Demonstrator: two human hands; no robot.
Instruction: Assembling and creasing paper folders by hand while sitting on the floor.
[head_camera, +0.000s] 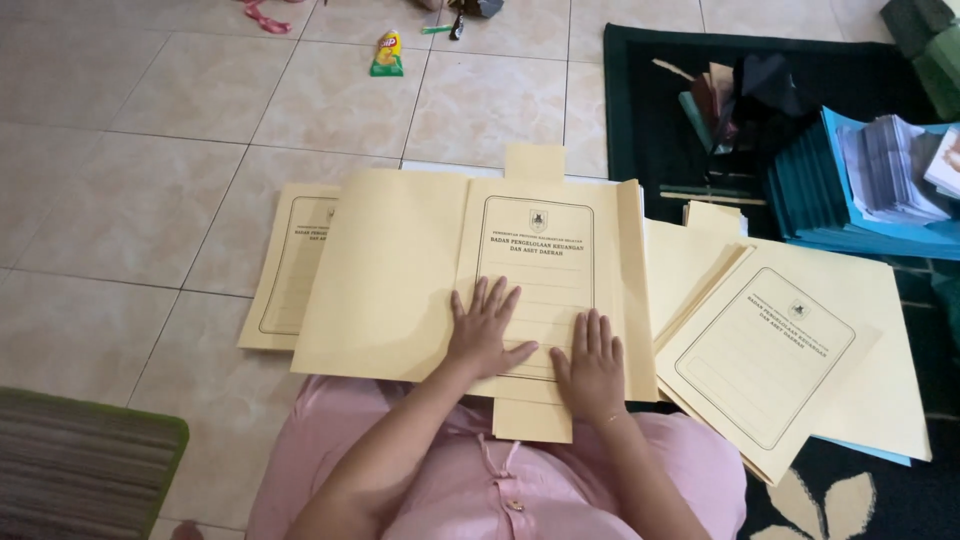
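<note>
An opened pale yellow paper folder with a printed frame and tabs at top and bottom lies flat on the floor before my lap. My left hand presses flat on its printed panel, fingers spread. Beside it, my right hand also rests flat on the lower part of that panel, close to the folded right flap. Neither hand grips anything. Another folder of the same kind lies partly under the open one at left.
A slanted stack of yellow folders sits at right, over a dark rug. Teal and blue folders with papers pile at the far right. A small snack packet lies on the beige tiles; a striped mat is at lower left.
</note>
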